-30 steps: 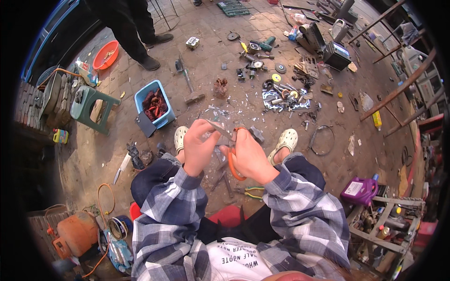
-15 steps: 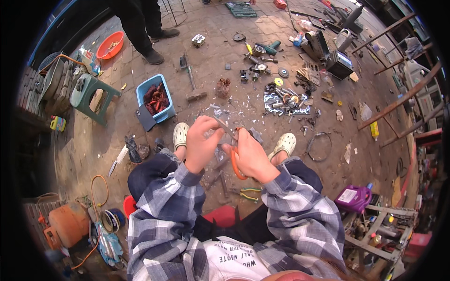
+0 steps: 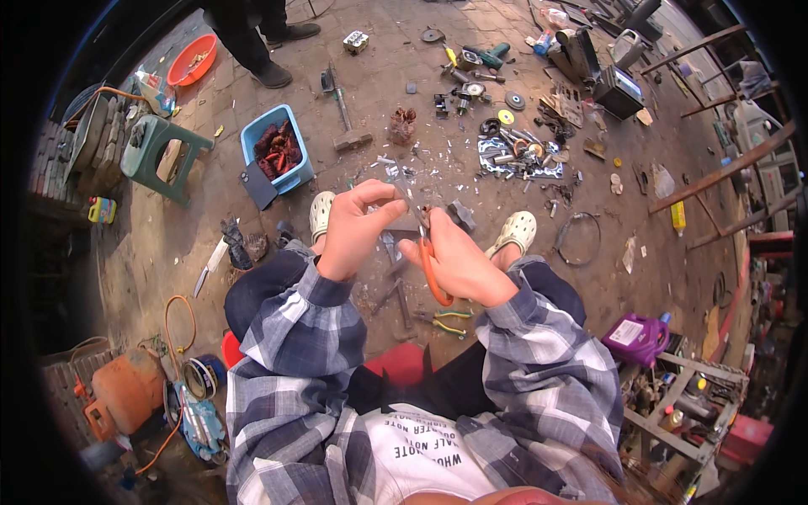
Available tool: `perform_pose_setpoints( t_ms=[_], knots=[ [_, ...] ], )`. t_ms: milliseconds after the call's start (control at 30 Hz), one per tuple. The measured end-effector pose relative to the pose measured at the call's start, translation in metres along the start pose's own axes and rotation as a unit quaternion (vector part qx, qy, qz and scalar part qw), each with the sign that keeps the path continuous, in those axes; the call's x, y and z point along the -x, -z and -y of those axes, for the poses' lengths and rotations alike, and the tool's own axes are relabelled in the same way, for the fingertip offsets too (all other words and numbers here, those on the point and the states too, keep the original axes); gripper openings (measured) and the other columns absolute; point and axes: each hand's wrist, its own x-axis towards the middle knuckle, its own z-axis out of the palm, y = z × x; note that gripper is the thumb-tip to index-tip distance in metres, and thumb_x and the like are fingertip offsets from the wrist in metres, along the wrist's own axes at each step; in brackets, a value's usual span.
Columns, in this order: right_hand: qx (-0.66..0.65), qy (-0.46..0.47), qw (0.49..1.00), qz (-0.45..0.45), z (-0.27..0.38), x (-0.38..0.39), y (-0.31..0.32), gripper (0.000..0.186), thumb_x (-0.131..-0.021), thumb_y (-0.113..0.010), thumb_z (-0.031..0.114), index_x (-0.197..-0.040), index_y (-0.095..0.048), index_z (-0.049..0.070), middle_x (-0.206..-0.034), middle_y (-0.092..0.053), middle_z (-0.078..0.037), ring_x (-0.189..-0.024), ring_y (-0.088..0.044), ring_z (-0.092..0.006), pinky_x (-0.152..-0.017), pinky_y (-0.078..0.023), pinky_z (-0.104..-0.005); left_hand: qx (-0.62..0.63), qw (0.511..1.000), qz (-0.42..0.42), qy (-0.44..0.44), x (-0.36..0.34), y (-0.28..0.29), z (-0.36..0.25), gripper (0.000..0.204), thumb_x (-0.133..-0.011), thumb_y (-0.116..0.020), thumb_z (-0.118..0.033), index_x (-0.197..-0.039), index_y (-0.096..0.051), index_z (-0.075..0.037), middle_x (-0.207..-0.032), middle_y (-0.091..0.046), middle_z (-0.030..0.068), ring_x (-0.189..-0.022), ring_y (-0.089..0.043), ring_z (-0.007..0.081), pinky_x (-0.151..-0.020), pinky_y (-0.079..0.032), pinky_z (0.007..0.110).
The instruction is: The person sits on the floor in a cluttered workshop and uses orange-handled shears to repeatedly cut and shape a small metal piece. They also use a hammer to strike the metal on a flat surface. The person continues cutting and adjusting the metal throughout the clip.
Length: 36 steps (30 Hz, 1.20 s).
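Observation:
My right hand [image 3: 470, 259] is closed round a pair of scissors with orange handles [image 3: 434, 278]; the metal blades point up and slightly left, away from me. Beside the blades, my left hand [image 3: 358, 225] is held in a pinch, thumb against fingers. Anything between those fingertips is too small or hidden to make out. Both hands are raised above the ground between my knees. Below them lie a hammer-like metal tool [image 3: 402, 295] and yellow-green-handled pliers [image 3: 448, 322]. Small white scraps [image 3: 391, 162] are scattered just beyond my hands.
A blue tub [image 3: 296, 175] of dark red pieces and a long-handled hammer [image 3: 343, 114] lie ahead left. Metal parts [image 3: 522, 151] spread ahead right. A knife [image 3: 210, 268] lies left of my knee. A person [image 3: 268, 71] stands beyond the green stool [image 3: 164, 156].
The whole view has tilted, so the ground things sit higher in it. The scissor blades have turned more upright. The left hand remains pinched beside them.

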Motion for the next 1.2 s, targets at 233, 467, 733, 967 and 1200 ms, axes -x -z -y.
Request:
perform_pose_setpoints(
  t_ms=[233, 467, 733, 967, 1200],
  knots=[
    [-0.045, -0.086, 0.99, 0.101, 0.01, -0.003, 0.01, 0.052, -0.084, -0.065, 0.037, -0.097, -0.043, -0.008, -0.094, -0.053, -0.026, -0.089, -0.055, -0.0397, -0.075, -0.045, -0.0426, -0.03, 0.999, 0.021, -0.026, 0.001, 0.004, -0.01, 0.01, -0.08, -0.063, 0.0, -0.089, -0.067, 0.002, -0.082, -0.059, 0.0017, -0.078, -0.055, 0.0097, -0.07, -0.044, 0.024],
    [0.126, 0.045, 0.989, -0.061, -0.009, -0.001, 0.001, 0.059, -0.082, -0.067, 0.038, -0.103, -0.042, -0.011, -0.095, -0.051, -0.028, -0.09, -0.053, -0.04, -0.079, -0.044, -0.0421, 0.033, 0.999, 0.006, 0.014, 0.003, -0.005, -0.006, 0.008, -0.083, -0.061, 0.002, -0.091, -0.064, 0.002, -0.09, -0.061, 0.0003, -0.084, -0.056, 0.0074, -0.077, -0.044, 0.023],
    [-0.049, 0.013, 0.998, -0.028, -0.001, -0.005, 0.001, 0.055, -0.08, -0.07, 0.038, -0.098, -0.044, -0.007, -0.094, -0.051, -0.022, -0.089, -0.052, -0.0339, -0.079, -0.043, -0.0391, 0.169, 0.984, -0.051, 0.017, 0.003, -0.002, -0.002, 0.016, -0.088, -0.058, -0.002, -0.103, -0.06, 0.001, -0.094, -0.063, 0.0023, -0.086, -0.057, 0.0093, -0.079, -0.044, 0.024],
    [-0.047, 0.03, 0.99, -0.131, -0.022, -0.017, 0.017, 0.058, -0.079, -0.07, 0.042, -0.101, -0.044, -0.005, -0.097, -0.051, -0.021, -0.089, -0.052, -0.0312, -0.078, -0.043, -0.0373, 0.307, 0.944, -0.114, -0.04, -0.024, -0.029, -0.015, 0.014, -0.093, -0.054, -0.008, -0.106, -0.055, -0.002, -0.104, -0.061, 0.0082, -0.093, -0.059, 0.0156, -0.083, -0.049, 0.027],
    [-0.243, 0.05, 0.928, -0.276, -0.027, -0.05, 0.035, 0.041, -0.085, -0.066, 0.039, -0.087, -0.051, 0.001, -0.076, -0.054, -0.008, -0.068, -0.049, -0.0135, -0.06, -0.042, -0.0303, 0.242, 0.97, 0.001, 0.023, -0.04, -0.041, -0.009, 0.019, -0.094, -0.053, -0.008, -0.111, -0.05, -0.001, -0.108, -0.06, 0.009, -0.087, -0.056, 0.0118, -0.079, -0.049, 0.024]
  ],
)
